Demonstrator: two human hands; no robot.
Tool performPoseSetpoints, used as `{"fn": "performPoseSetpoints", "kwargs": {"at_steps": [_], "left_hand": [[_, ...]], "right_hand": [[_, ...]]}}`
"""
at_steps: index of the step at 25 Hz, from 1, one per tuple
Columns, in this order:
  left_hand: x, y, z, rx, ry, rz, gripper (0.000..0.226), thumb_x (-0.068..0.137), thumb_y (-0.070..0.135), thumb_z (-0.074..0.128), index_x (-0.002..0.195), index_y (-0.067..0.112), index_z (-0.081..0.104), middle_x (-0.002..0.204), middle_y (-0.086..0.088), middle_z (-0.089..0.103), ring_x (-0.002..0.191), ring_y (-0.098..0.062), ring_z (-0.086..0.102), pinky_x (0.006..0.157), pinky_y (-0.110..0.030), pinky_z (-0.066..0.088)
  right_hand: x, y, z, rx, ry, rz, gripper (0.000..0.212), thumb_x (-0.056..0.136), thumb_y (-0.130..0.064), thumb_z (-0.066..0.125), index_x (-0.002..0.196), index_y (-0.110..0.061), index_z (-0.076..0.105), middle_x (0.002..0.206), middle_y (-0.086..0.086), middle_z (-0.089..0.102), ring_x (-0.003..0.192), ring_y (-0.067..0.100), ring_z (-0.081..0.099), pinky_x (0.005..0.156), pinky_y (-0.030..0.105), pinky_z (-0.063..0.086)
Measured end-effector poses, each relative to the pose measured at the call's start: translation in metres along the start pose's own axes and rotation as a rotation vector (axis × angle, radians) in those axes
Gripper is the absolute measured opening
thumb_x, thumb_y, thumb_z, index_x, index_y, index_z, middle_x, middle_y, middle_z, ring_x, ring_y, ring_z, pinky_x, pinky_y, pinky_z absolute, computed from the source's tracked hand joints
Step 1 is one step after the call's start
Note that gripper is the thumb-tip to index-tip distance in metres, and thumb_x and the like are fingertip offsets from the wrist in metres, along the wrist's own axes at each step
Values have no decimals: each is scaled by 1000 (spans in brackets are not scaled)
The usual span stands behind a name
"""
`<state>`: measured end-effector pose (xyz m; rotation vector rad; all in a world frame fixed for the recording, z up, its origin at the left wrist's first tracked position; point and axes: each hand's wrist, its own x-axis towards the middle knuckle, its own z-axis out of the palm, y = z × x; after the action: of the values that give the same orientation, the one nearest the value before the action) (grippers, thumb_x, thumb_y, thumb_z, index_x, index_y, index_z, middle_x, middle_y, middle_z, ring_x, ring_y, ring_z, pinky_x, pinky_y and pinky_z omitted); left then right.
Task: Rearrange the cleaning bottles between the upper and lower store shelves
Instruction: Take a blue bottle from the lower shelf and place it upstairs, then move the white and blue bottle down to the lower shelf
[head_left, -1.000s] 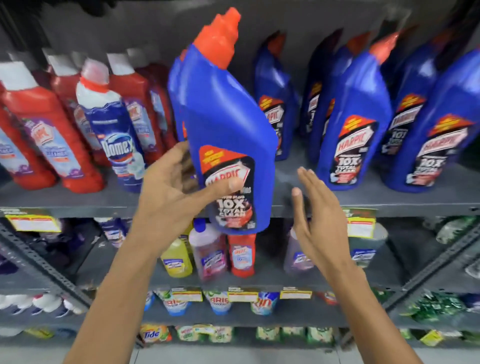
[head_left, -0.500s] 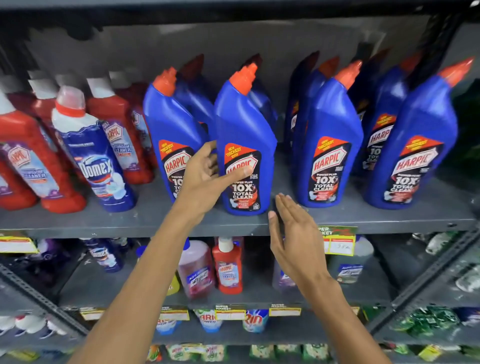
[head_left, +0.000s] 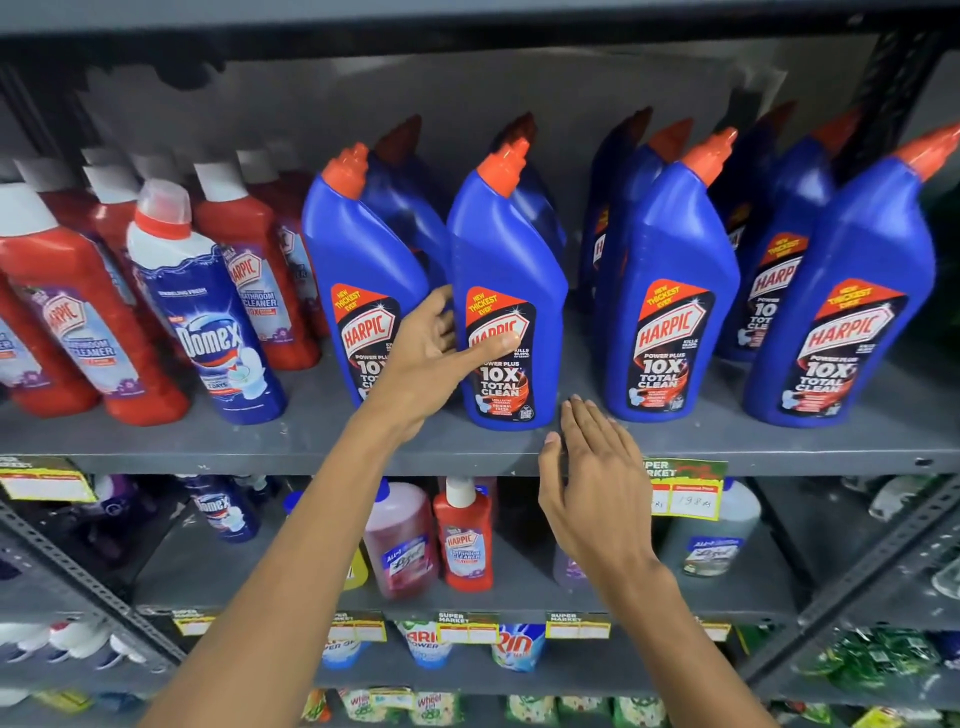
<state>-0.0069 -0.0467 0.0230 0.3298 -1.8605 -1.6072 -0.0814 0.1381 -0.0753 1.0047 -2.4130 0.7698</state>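
Note:
A blue Harpic bottle (head_left: 511, 249) with an orange cap stands upright on the grey upper shelf (head_left: 311, 441), near its front edge. My left hand (head_left: 431, 358) wraps its left side, thumb pressed across the front label and fingers behind. My right hand (head_left: 592, 483) hovers flat and open in front of the shelf lip, fingertips just right of the bottle's base, apart from it. A second blue Harpic bottle (head_left: 358, 260) stands close on the left, partly hidden by my left hand.
More blue Harpic bottles (head_left: 670, 291) fill the upper shelf to the right. A Domex bottle (head_left: 208, 312) and red Harpic cleaners (head_left: 67, 312) stand at the left. The lower shelf (head_left: 519, 592) holds a small red Harpic (head_left: 465, 540) and a pink bottle (head_left: 402, 545).
The blue bottle, held raised and tilted a second ago, now stands on the upper shelf. My left hand stays on it; my right hand has drifted near the shelf edge.

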Motion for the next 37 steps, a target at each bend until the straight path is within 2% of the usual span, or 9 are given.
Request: {"fn": "performPoseSetpoints", "kwargs": {"at_steps": [7, 11, 18, 27, 29, 31, 33, 35, 37], "left_hand": [[-1, -1, 1, 16, -3, -10, 50, 86, 6, 89, 121, 35, 66, 107, 21, 84, 104, 0, 79, 86, -19, 63], [-1, -1, 3, 43, -7, -14, 51, 87, 6, 88, 120, 36, 65, 107, 24, 83, 103, 3, 78, 85, -16, 62], [-6, -2, 4, 60, 6, -7, 50, 89, 15, 88, 124, 40, 62, 110, 28, 81, 109, 5, 76, 92, -16, 61], [-23, -7, 14, 91, 45, -70, 44, 90, 25, 88, 120, 44, 61, 109, 35, 79, 108, 11, 74, 83, -8, 58], [-32, -13, 13, 117, 42, -83, 51, 90, 23, 88, 128, 41, 60, 109, 37, 77, 108, 17, 71, 85, -5, 56], [-52, -16, 7, 145, 31, -98, 72, 87, 28, 89, 150, 27, 54, 129, 32, 70, 117, 18, 66, 98, -6, 53], [-80, -18, -11, 213, 50, -91, 85, 83, 39, 92, 157, 22, 53, 148, 20, 63, 130, 12, 61, 111, -11, 49], [-108, -16, -39, 287, 89, -72, 64, 84, 39, 92, 142, 26, 68, 140, 13, 74, 128, 2, 69, 112, -21, 54], [-129, -10, -74, 352, 161, -75, 38, 85, 34, 90, 120, 25, 79, 117, 9, 84, 110, -6, 79, 102, -29, 60]], "right_hand": [[0, 0, -2, -16, -43, 9, 56, 108, -36, 40, 149, -4, 62, 155, 11, 63, 148, 24, 58, 128, 43, 43], [0, 0, -2, -25, -63, 17, 50, 111, -34, 45, 152, -6, 59, 158, 10, 60, 151, 23, 54, 130, 42, 40], [-1, -1, -3, -16, -67, 20, 50, 112, -33, 46, 153, -6, 57, 160, 10, 58, 152, 23, 53, 131, 41, 38], [-1, 1, 1, 7, -30, 6, 54, 110, -35, 41, 150, -4, 60, 156, 12, 62, 150, 25, 56, 130, 43, 40], [-1, 2, 4, 12, -23, 0, 56, 109, -36, 39, 150, -4, 60, 156, 12, 61, 150, 25, 55, 130, 44, 41], [-1, 4, 6, 40, 9, -3, 56, 109, -36, 40, 151, -4, 58, 158, 12, 60, 151, 25, 54, 129, 44, 40], [-7, 5, 9, 120, 84, 8, 56, 108, -33, 45, 155, -4, 53, 162, 12, 55, 155, 25, 48, 132, 44, 36], [-18, 1, 11, 262, 196, -15, 56, 107, -25, 51, 158, -3, 48, 167, 11, 49, 160, 24, 40, 135, 44, 30], [-34, -16, 14, 390, 265, -112, 55, 106, -18, 55, 158, -3, 48, 168, 8, 48, 162, 23, 37, 136, 43, 28]]}}
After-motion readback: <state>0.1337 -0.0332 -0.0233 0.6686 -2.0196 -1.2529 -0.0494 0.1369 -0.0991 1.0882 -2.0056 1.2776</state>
